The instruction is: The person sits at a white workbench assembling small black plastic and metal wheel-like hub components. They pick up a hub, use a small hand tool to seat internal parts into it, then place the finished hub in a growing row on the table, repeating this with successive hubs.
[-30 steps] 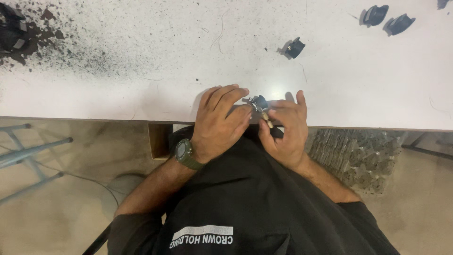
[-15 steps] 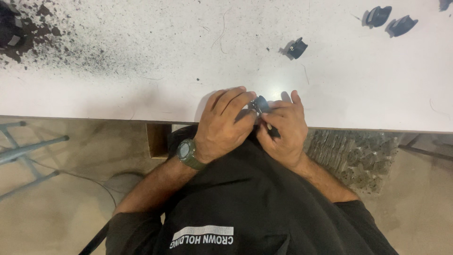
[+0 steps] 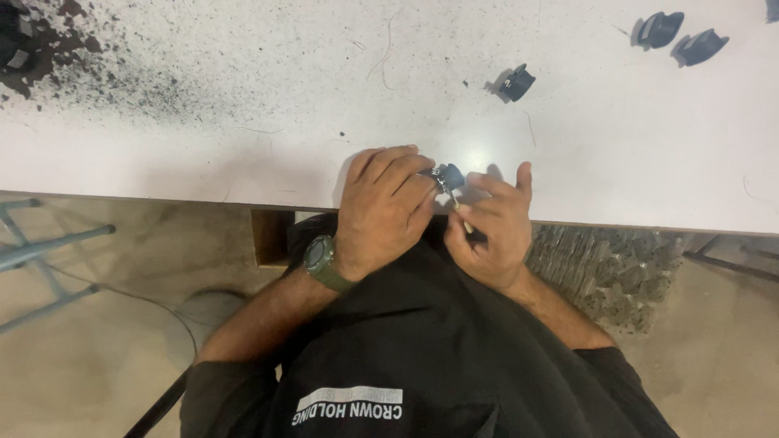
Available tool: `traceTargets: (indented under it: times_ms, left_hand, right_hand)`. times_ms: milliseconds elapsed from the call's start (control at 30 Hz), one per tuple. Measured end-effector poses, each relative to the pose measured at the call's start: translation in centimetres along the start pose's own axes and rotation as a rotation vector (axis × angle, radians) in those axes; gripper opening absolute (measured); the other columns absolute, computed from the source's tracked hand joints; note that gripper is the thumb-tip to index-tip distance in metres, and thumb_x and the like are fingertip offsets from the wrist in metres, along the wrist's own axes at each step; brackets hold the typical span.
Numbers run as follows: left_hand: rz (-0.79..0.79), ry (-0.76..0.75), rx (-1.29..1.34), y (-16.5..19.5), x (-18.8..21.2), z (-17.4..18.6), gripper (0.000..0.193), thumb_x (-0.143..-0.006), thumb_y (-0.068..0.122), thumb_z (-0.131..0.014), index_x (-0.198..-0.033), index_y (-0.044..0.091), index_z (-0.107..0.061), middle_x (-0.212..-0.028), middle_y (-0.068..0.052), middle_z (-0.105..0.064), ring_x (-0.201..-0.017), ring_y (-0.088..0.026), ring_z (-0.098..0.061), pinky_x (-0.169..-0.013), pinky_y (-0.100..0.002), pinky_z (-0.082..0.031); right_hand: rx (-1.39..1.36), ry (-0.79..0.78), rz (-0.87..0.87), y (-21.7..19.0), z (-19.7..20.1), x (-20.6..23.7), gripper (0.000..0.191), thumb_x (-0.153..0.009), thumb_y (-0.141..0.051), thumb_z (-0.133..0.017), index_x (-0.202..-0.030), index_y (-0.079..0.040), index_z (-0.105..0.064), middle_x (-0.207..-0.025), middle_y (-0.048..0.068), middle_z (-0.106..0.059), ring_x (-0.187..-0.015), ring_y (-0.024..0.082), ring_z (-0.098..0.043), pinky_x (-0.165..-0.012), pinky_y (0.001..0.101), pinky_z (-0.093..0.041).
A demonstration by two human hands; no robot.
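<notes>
We look down at white tabletop (image 3: 243,154), near edge. Left hand (image 3: 381,212), green wristwatch (image 3: 323,261) on wrist, fingers curled, pinching small dark blue-grey part (image 3: 449,175) at near edge, middle. Right hand (image 3: 491,231) pinches thin stick-like tool (image 3: 461,214), tip touching part. Three similar dark parts: one (image 3: 517,83) mid-table, two (image 3: 659,29) (image 3: 699,47) near far right corner. Black powder stain (image 3: 57,49) at far left corner.
</notes>
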State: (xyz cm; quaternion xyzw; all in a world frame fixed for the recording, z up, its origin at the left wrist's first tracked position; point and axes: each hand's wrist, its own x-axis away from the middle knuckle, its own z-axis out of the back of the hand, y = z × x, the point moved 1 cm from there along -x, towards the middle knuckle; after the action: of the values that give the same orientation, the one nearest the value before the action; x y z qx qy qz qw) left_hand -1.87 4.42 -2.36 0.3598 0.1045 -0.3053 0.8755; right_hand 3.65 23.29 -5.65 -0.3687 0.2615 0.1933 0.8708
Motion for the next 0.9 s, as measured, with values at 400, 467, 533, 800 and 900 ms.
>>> traceTargets:
  times_ms: [400,467,533,800,900]
  left_hand:
    - [0.009,-0.033,0.062,-0.3,0.1,0.5,0.011,-0.093,0.012,-0.071,-0.103,0.008,-0.07,-0.12,-0.005,-0.069,-0.129,-0.025,-0.058,-0.112,-0.048,-0.039]
    - [0.004,-0.025,0.084,-0.4,0.2,0.7,0.012,-0.093,0.011,-0.072,-0.105,0.007,-0.07,-0.12,-0.005,-0.069,-0.13,-0.025,-0.058,-0.112,-0.047,-0.039]
    - [0.005,-0.004,0.126,-0.3,0.2,0.8,0.013,-0.094,0.009,-0.072,-0.107,0.007,-0.07,-0.12,-0.003,-0.07,-0.131,-0.025,-0.06,-0.113,-0.045,-0.04]
    - [0.048,0.044,0.062,-0.3,0.5,0.0,0.039,-0.089,0.015,-0.077,-0.124,0.004,-0.062,-0.113,-0.007,-0.068,-0.115,-0.024,-0.062,-0.111,-0.049,-0.042]
    - [-0.001,0.058,-0.045,-0.4,0.7,-0.5,0.047,-0.092,0.017,-0.079,-0.133,0.001,-0.063,-0.112,-0.009,-0.066,-0.111,-0.025,-0.061,-0.112,-0.049,-0.043]
  right_hand:
    - [0.011,-0.054,-0.008,-0.1,-0.3,0.2,0.039,-0.078,0.013,-0.078,-0.106,-0.007,-0.061,-0.095,0.007,-0.066,-0.112,0.028,-0.07,-0.128,0.0594,-0.027]
    - [0.021,-0.042,-0.029,-0.2,-0.4,0.0,0.037,-0.08,0.014,-0.079,-0.105,-0.007,-0.062,-0.095,0.007,-0.067,-0.112,0.026,-0.071,-0.129,0.0584,-0.028]
    - [0.012,-0.071,-0.039,-0.4,-0.3,-0.3,0.034,-0.079,0.013,-0.077,-0.102,-0.007,-0.063,-0.094,0.007,-0.067,-0.112,0.028,-0.07,-0.128,0.0591,-0.029]
    - [0.067,-0.008,-0.049,-0.3,2.0,-2.0,0.027,-0.083,0.004,-0.076,-0.108,-0.007,-0.07,-0.098,0.009,-0.057,-0.118,0.033,-0.063,-0.129,0.0626,-0.017]
    - [0.138,-0.124,-0.139,0.1,1.9,-2.6,0.038,-0.079,-0.013,-0.084,-0.114,-0.005,-0.07,-0.107,0.014,-0.058,-0.122,0.037,-0.056,-0.125,0.0651,-0.015]
